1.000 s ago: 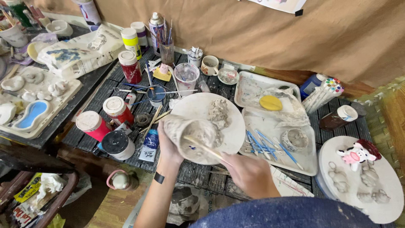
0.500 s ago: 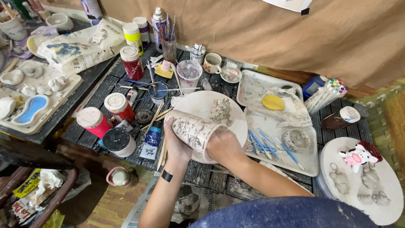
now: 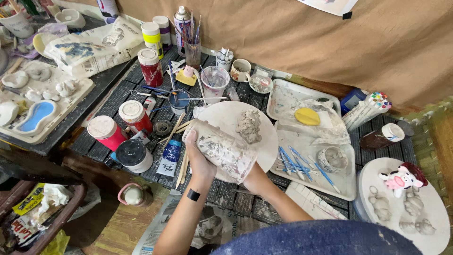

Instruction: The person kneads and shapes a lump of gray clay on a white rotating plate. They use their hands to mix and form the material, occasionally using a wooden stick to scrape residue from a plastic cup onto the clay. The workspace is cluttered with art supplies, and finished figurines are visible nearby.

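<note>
Left hand (image 3: 197, 158) wraps the near-left end of one clay-smeared cylinder (image 3: 222, 150); right hand (image 3: 252, 179) mostly hidden under its right end, seems to cup it. Long axis runs upper-left to lower-right, over the round white board (image 3: 264, 127). One clay lump (image 3: 248, 125) beyond; three red jars (image 3: 134, 115) to the left

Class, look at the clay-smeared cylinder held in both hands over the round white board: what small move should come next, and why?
Probably lowering the clay-smeared white cylinder onto a bare part of the round white board. The left hand and right hand hold it tilted above the board, and the grey clay lump sits just beyond, apparently within reach.
</note>
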